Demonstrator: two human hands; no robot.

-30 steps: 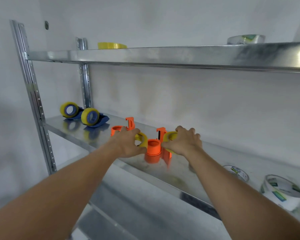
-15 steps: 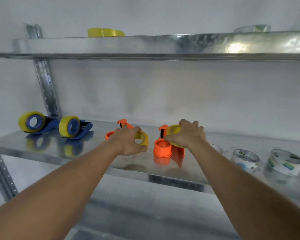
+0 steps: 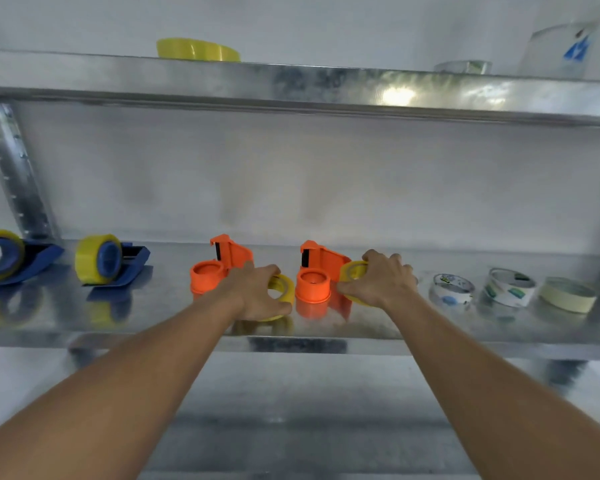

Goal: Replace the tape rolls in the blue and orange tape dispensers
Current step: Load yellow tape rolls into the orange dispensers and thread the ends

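Two orange tape dispensers stand on the middle metal shelf, the left one and the right one, both with bare hubs. My left hand grips a yellow tape roll just right of the left orange dispenser. My right hand grips another yellow roll beside the right orange dispenser. At the far left sit two blue dispensers, one and a second, each carrying a yellow roll.
To the right on the same shelf lie two clear printed tape rolls and a cream masking roll. The upper shelf holds a yellow roll and a clear roll. An upright post stands at left.
The view has swung left to face the shelf squarely. Both hands keep their grip on the yellow rolls beside the orange dispensers and have barely shifted relative to them.
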